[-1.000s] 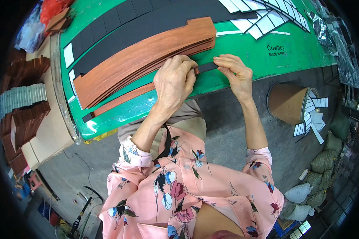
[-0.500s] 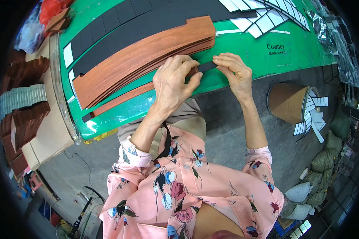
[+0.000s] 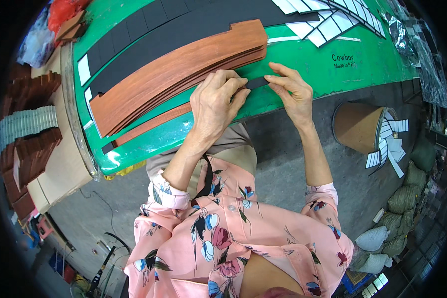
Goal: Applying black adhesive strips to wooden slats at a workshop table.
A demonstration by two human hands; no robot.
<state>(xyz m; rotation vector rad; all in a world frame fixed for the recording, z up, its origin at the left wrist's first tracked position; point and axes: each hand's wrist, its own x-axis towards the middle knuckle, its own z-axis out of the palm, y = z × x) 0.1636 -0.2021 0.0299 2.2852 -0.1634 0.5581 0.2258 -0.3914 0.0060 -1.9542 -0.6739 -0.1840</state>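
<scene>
A narrow reddish-brown wooden strip [image 3: 156, 121] lies along the near edge of the green table, with a small black piece [image 3: 108, 148] on its left end. My left hand [image 3: 216, 102] is closed over the strip's right end, thumb and fingers pinching there. From under those fingers a black foam-like pad [image 3: 257, 83] sticks out to the right. My right hand [image 3: 292, 94] pinches the pad's far end between thumb and a finger, its forefinger raised. Just beyond lies a stack of wider, notched brown wooden boards [image 3: 184, 69]. How the pad meets the strip is hidden by my left hand.
Black sheets [image 3: 129, 37] cut into strips lie behind the boards on the green table [image 3: 328, 74]. White-backed pieces [image 3: 333, 27] are heaped at the far right. A brown bin [image 3: 357, 127] with scraps stands right. Stacked brown pieces [image 3: 37, 154] sit on cardboard at left.
The forefinger of my right hand has lifted off the black pad. My left hand has barely moved, and the strip stays in place.
</scene>
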